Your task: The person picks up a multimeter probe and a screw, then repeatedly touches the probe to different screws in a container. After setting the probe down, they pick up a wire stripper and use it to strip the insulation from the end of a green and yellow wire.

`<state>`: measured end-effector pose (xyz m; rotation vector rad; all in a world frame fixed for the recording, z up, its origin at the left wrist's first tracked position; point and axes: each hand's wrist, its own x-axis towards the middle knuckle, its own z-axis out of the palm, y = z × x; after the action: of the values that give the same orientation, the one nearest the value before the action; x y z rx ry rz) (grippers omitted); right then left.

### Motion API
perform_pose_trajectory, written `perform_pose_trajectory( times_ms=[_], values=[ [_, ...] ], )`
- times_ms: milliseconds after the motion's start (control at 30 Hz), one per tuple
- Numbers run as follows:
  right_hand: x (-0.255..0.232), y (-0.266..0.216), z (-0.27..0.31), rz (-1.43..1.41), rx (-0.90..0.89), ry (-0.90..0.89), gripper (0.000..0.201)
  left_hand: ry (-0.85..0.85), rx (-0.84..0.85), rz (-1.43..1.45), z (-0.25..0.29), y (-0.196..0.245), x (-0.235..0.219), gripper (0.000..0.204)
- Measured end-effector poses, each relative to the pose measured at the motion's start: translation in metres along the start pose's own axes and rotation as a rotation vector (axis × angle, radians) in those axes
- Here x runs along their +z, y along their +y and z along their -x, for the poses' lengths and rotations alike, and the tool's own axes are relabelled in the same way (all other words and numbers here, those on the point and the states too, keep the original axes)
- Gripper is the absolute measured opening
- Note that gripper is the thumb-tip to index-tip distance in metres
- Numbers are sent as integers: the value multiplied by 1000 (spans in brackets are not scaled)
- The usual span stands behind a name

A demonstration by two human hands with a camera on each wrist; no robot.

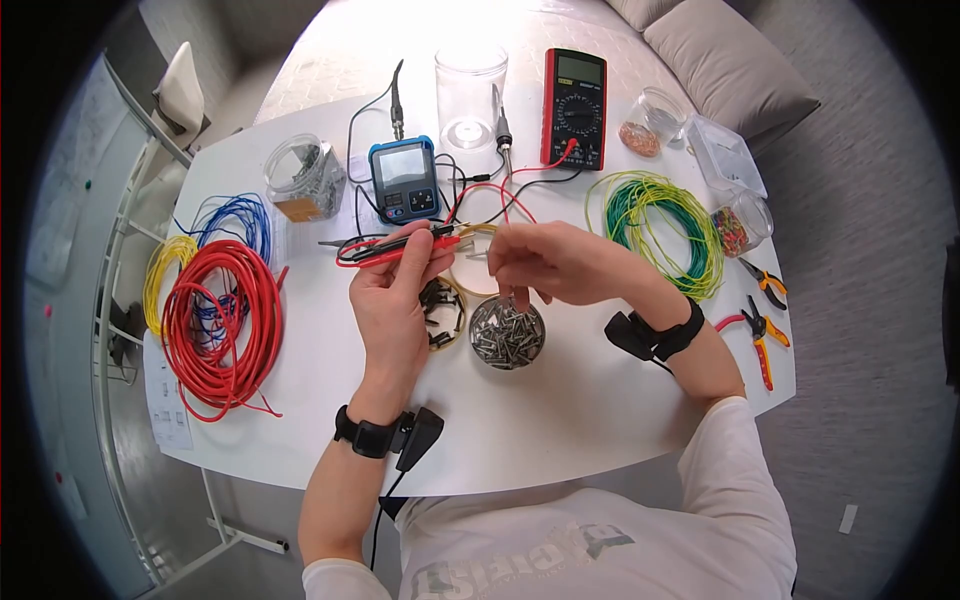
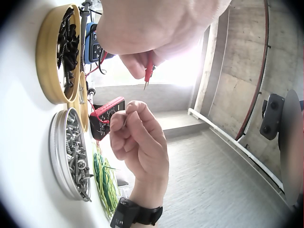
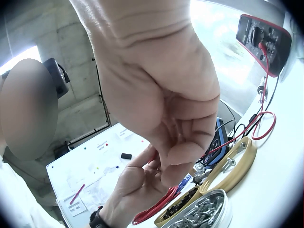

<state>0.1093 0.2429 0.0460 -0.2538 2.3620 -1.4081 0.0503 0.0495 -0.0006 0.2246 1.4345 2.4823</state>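
Shiny metal screws (image 1: pixel 507 342); smooth plastic test probes (image 1: pixel 445 243); glossy plastic-coated red wire (image 1: pixel 262 305); smooth white worktop (image 1: pixel 570 420); matt cloth sleeve (image 1: pixel 724 450)

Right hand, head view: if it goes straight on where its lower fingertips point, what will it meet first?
Probably the silver metal screws in the round metal tin. The right hand points its lower fingertips at them, though the height between is hard to judge.

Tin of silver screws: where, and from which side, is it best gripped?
Probably by its round outer wall, from the near side: the tin stands open, heaped with loose silver screws, so it should stay level; the yellow container of black screws crowds its left, while nothing stands against that near side.
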Motion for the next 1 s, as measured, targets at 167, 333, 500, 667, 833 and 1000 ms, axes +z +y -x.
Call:
perform_pose_trajectory(
  times_ms=[167,333,500,667,833,1000],
  values=[
    [-5,18,-11,-429,-75,137,15,-40,14,-42,3,0,1,21],
    [2,16,-10,-562,-133,122,21,-90,-25,-52,3,0,2,21],
    [6,19,-11,-568,-194,109,30,-109,-41,-26,5,1,4,21],
    [7,16,-10,-541,-218,131,33,-112,-57,-42,3,-1,2,21],
    [9,15,-9,-531,-217,135,33,-107,-57,-42,4,0,3,21],
    [8,16,-9,-512,-217,142,33,-99,-57,-43,3,0,3,20]
  ],
)
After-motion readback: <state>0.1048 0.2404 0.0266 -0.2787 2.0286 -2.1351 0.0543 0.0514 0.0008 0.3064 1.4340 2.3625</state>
